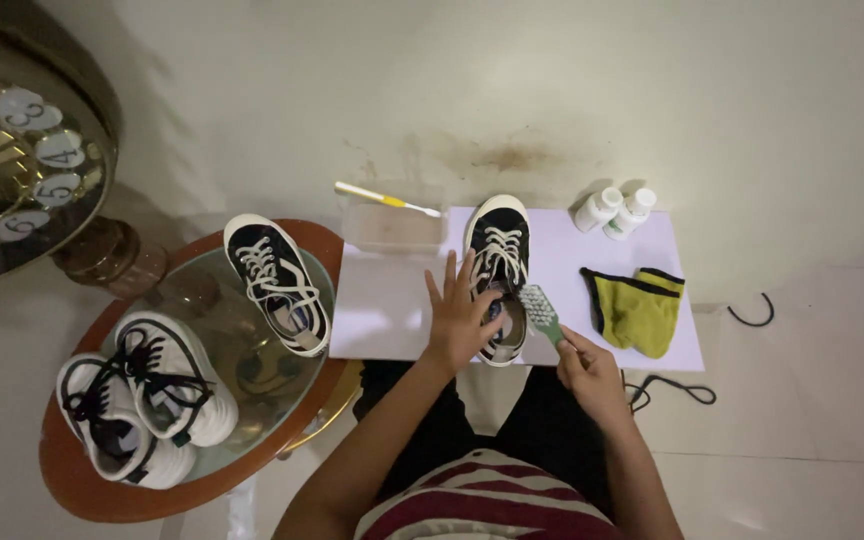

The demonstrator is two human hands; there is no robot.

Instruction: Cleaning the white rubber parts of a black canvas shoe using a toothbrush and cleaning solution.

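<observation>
On smooth white board (392, 310), right hand (590, 372) grips bristly brush (540, 310).

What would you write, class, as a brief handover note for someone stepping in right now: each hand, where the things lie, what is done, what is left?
Left hand: flat on the black canvas sneaker with white laces, steadying it on the white rectangular mat.
Right hand: holds the green-handled scrubbing brush, bristles beside the sneaker's heel.
Nearby: yellow cloth, two small white bottles, clear plastic tub with a yellow toothbrush across it.
Done: cannot tell how much is scrubbed.
Left: matching sneaker and two white sneakers wait on the round glass table.
</observation>
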